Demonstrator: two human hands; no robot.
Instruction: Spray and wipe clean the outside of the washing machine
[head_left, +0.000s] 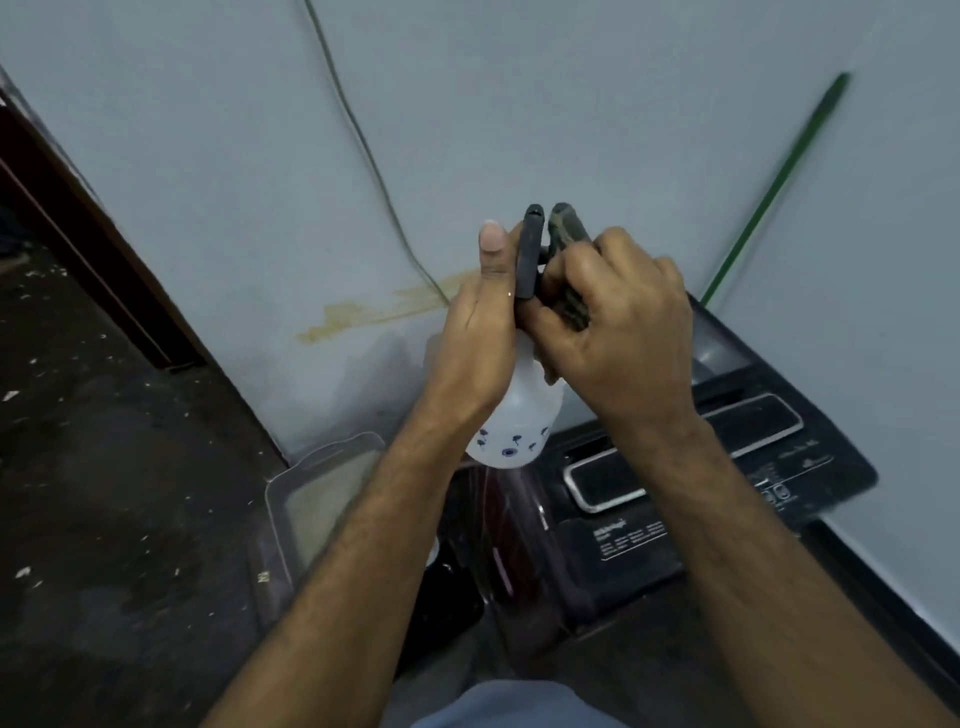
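Washer (727, 467) below; left hand (478, 343) steadies bottle (519, 415), right hand (623, 332) clamps its trigger head (545, 244), readying spray.

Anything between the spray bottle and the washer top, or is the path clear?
Nothing visible. Both hands, left hand and right hand, hold the spray bottle by its dark head, directly above the washing machine, with open air below it.

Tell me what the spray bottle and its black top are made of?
The spray bottle looks like thin, milky plastic: light shows through it, and small blue marks are printed on it. Its black top seems to be hard, matte plastic, dull and a little dusty. Both hands hold it, so parts are hidden.
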